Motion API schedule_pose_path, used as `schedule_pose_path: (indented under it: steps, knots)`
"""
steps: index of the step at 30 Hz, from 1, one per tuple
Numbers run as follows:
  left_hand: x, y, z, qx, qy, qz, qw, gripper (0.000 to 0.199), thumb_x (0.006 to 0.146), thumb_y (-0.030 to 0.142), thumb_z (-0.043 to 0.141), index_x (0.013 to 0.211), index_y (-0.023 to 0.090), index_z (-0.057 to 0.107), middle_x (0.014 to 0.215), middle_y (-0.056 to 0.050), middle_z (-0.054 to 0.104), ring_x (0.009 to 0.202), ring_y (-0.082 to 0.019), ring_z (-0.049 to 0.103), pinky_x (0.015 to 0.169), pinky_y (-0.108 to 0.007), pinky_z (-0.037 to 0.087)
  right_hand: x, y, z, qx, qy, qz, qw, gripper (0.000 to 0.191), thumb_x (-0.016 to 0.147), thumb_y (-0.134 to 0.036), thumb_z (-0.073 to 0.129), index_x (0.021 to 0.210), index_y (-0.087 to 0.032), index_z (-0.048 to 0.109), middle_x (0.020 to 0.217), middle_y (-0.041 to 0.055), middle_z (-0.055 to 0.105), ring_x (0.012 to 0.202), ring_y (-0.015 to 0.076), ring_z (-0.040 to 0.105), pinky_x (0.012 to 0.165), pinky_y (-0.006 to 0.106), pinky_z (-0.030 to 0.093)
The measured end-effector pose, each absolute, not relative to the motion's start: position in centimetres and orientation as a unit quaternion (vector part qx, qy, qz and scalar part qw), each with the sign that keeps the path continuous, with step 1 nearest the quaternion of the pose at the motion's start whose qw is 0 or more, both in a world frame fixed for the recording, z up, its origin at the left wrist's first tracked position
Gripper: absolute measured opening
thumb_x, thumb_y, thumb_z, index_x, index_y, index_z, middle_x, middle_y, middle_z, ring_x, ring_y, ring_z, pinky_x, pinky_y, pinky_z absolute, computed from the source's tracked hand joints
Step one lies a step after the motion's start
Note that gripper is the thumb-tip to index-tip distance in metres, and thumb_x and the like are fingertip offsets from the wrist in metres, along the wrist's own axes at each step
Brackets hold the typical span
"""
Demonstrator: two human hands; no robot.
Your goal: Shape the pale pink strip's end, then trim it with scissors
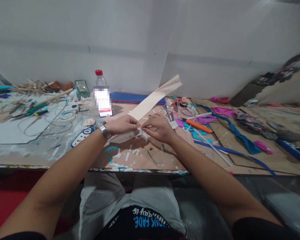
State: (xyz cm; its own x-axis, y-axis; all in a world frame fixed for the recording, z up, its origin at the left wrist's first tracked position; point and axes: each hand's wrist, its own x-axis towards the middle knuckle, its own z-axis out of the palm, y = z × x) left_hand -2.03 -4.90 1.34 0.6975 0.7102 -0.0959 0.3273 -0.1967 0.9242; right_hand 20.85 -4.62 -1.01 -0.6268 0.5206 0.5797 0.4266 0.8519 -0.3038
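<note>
A long cream strip of crepe-like paper slants up and to the right from between my two hands. My left hand, with a metal watch on the wrist, is closed on the strip's lower end. Fingertip to fingertip with it, my right hand pinches at the same spot; the gathered paper there is mostly hidden by the fingers. Below the fingers hangs a whitish, thin crumpled piece, and a translucent sheet shows under my left hand.
A red-capped bottle stands behind a lit phone. An orange utility knife lies among blue and purple scraps at the right. Green-handled pliers and a white cable lie left. Paper snippets litter the table front.
</note>
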Motion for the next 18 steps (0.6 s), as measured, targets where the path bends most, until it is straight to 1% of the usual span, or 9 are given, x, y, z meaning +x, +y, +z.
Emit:
schedule_pose_path:
  steps: [3, 10, 12, 14, 16, 18]
  knots:
    - [-2.04, -4.93, 1.37, 0.754, 0.341, 0.185, 0.530, 0.021, 0.080, 0.019, 0.054, 0.082, 0.014, 0.074, 0.081, -0.008, 0.076, 0.073, -0.016, 0.069, 0.072, -0.027, 0.052, 20.83, -4.60, -1.01, -0.260, -0.899, 0.071, 0.345, 0.013, 0.093, -0.031, 0.064, 0.092, -0.025, 0.075, 0.089, 0.0042, 0.077, 0.087, 0.0223, 0.067, 0.094, 0.042, 0.040]
    - [-2.22, -4.63, 1.22, 0.776, 0.358, 0.172, 0.490, 0.034, 0.075, 0.014, 0.047, 0.090, 0.015, 0.077, 0.085, -0.006, 0.077, 0.076, -0.016, 0.067, 0.073, -0.026, 0.051, 20.77, -4.45, -1.08, -0.248, -0.906, 0.081, 0.334, 0.016, 0.095, -0.031, 0.061, 0.094, -0.025, 0.076, 0.089, 0.0042, 0.078, 0.086, 0.0207, 0.069, 0.091, 0.040, 0.041]
    - [-2.25, -4.43, 1.04, 0.784, 0.364, 0.184, 0.469, 0.030, 0.078, 0.016, 0.048, 0.087, 0.015, 0.076, 0.085, -0.006, 0.076, 0.076, -0.015, 0.065, 0.072, -0.025, 0.049, 20.75, -4.45, -1.14, -0.251, -0.904, 0.085, 0.334, 0.016, 0.095, -0.031, 0.061, 0.094, -0.026, 0.076, 0.090, 0.0041, 0.078, 0.088, 0.0209, 0.069, 0.091, 0.040, 0.042]
    - [-2.22, -4.29, 0.84, 0.787, 0.369, 0.202, 0.451, 0.026, 0.083, 0.023, 0.051, 0.083, 0.014, 0.075, 0.084, -0.007, 0.074, 0.074, -0.015, 0.062, 0.070, -0.025, 0.047, 20.72, -4.46, -1.19, -0.254, -0.903, 0.085, 0.337, 0.017, 0.095, -0.031, 0.061, 0.093, -0.026, 0.077, 0.091, 0.0039, 0.078, 0.088, 0.0210, 0.069, 0.091, 0.040, 0.043]
    - [-2.17, -4.26, 0.68, 0.789, 0.363, 0.202, 0.452, 0.028, 0.088, 0.031, 0.052, 0.082, 0.014, 0.073, 0.082, -0.007, 0.072, 0.073, -0.014, 0.060, 0.068, -0.025, 0.046, 20.69, -4.47, -1.21, -0.249, -0.902, 0.080, 0.344, 0.016, 0.095, -0.030, 0.062, 0.093, -0.026, 0.077, 0.089, 0.0038, 0.078, 0.087, 0.0208, 0.069, 0.090, 0.039, 0.043]
    - [-2.13, -4.31, 0.56, 0.794, 0.358, 0.194, 0.452, 0.030, 0.090, 0.035, 0.052, 0.083, 0.015, 0.072, 0.079, -0.006, 0.071, 0.070, -0.013, 0.059, 0.066, -0.025, 0.045, 20.67, -4.49, -1.19, -0.249, -0.899, 0.073, 0.352, 0.014, 0.094, -0.030, 0.064, 0.092, -0.025, 0.077, 0.086, 0.0038, 0.078, 0.084, 0.0205, 0.069, 0.090, 0.039, 0.043]
